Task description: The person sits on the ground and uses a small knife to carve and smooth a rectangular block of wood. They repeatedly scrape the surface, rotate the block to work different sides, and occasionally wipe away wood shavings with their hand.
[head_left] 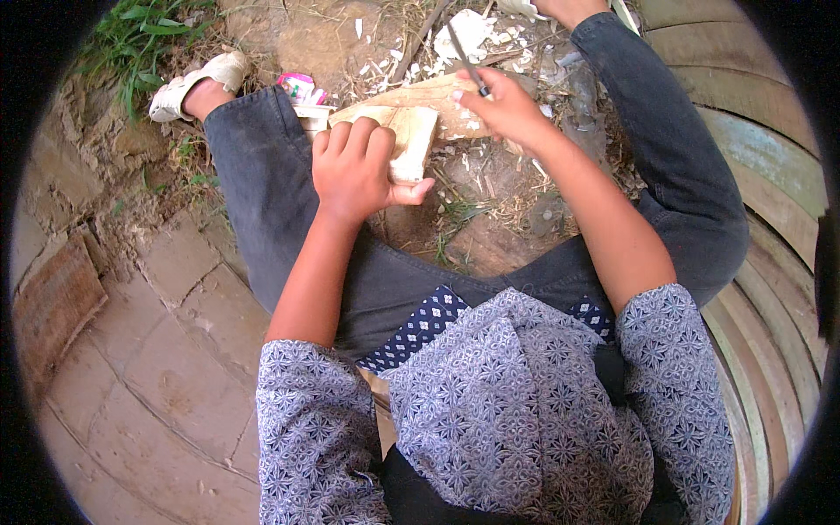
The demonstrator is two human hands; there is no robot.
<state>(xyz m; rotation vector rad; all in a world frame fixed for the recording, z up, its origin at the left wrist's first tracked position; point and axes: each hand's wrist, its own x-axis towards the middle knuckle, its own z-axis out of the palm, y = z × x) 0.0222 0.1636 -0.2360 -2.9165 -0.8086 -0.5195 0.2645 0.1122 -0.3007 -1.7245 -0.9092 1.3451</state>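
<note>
My left hand (354,166) is closed round the left side of a pale, squared block (418,140) that looks like wood, its thumb stretched along the near edge. Under and behind the block lies a light-brown wooden board (451,94), partly covered by the block and my hands. My right hand (507,109) grips a knife with a long, narrow dark blade (464,54) pointing up and away to the left. The knife's handle is mostly hidden in my fist. This blade stands apart from the block, over the board's far right end.
White chips and shavings (464,35) litter the dirt beyond the board. A pink-and-white packet (302,90) lies by my left shin. My legs are spread either side, with white shoes (203,86). Curved wooden planks (761,166) run along the right; grass (144,39) grows at far left.
</note>
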